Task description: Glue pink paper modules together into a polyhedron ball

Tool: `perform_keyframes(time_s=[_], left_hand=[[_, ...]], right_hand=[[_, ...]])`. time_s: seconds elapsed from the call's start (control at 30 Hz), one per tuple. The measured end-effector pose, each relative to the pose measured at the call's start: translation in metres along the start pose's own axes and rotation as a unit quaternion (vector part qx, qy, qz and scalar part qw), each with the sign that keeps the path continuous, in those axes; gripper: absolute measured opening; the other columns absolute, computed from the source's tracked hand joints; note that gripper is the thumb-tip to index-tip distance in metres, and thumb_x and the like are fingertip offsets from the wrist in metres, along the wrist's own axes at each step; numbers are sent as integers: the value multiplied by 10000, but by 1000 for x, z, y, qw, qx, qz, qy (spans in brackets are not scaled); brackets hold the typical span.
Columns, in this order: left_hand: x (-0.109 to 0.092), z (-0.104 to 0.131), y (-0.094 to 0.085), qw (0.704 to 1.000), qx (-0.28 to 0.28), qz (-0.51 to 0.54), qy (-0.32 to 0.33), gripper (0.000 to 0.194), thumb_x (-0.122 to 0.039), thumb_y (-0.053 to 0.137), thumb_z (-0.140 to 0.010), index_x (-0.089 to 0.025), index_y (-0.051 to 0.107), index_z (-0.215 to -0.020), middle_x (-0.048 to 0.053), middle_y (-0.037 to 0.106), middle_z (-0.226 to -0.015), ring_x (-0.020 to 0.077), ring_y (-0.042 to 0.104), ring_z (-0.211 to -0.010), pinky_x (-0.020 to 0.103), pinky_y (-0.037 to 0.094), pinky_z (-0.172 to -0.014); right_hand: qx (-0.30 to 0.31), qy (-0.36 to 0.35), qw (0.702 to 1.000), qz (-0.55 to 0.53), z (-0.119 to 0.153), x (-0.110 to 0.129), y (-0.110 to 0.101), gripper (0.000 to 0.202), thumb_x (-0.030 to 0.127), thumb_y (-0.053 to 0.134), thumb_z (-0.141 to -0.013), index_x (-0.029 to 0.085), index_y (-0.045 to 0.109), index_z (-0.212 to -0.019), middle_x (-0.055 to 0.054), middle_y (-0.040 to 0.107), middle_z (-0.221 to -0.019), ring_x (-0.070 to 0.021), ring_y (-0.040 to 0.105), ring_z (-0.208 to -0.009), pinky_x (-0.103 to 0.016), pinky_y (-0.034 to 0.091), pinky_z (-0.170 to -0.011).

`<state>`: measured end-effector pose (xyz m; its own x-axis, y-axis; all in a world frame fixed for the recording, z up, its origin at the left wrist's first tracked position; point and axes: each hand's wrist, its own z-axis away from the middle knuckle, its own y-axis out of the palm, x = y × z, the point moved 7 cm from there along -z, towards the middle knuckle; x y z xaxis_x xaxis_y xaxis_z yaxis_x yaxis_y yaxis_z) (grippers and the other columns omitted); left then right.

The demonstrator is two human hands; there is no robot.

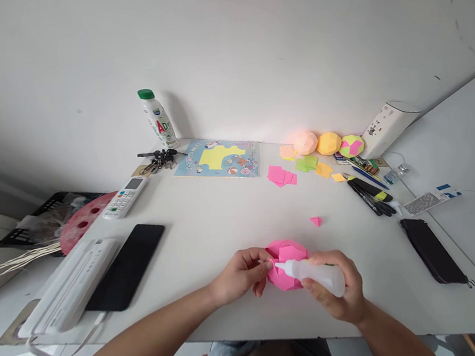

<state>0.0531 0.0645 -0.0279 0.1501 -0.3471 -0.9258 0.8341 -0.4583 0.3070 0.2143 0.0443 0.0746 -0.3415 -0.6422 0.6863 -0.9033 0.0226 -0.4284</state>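
Note:
My right hand (340,292) is wrapped round a translucent white squeeze bottle (323,277) with a narrow pointed nozzle, tilted so that its tip points left. My left hand (243,271) is closed in a pinch on a small pink paper piece (272,263), right at the nozzle tip; the fingers partly cover it. Behind and below both hands, a pink folded-paper ball (288,250) rests on the white table, partly hidden by the bottle. A small folded pink paper piece (316,221) lies apart, beyond the ball to the right.
Pink paper squares (281,176) and green squares (307,163) lie further back, near finished paper balls (328,143). Pens and scissors (370,194) and a black pouch (434,250) are at right. A phone (126,268), remote (126,196) and bottle (159,121) stand left.

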Motion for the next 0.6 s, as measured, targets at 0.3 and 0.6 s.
perform_keyframes(time_s=[0.3, 0.6], left_hand=[[3, 1, 2, 1000, 4, 2, -4, 434, -553, 695, -791, -125, 617, -797, -42, 548, -482, 66, 472, -375, 201, 373, -437], [1, 0, 0, 1000, 7, 8, 1, 447, -566, 705, -773, -130, 609, -769, -45, 535, -442, 67, 467, -367, 193, 374, -437]], right_hand=[[8, 18, 999, -33, -1, -1, 1, 244, 181, 693, -770, 250, 572, -970, 18, 639, -690, -146, 600, -522, -239, 481, -461], [-100, 257, 912, -305, 8, -51, -1, 189, 372, 702, -826, 262, 597, -938, 74, 517, -518, -111, 504, -422, -240, 442, -436]])
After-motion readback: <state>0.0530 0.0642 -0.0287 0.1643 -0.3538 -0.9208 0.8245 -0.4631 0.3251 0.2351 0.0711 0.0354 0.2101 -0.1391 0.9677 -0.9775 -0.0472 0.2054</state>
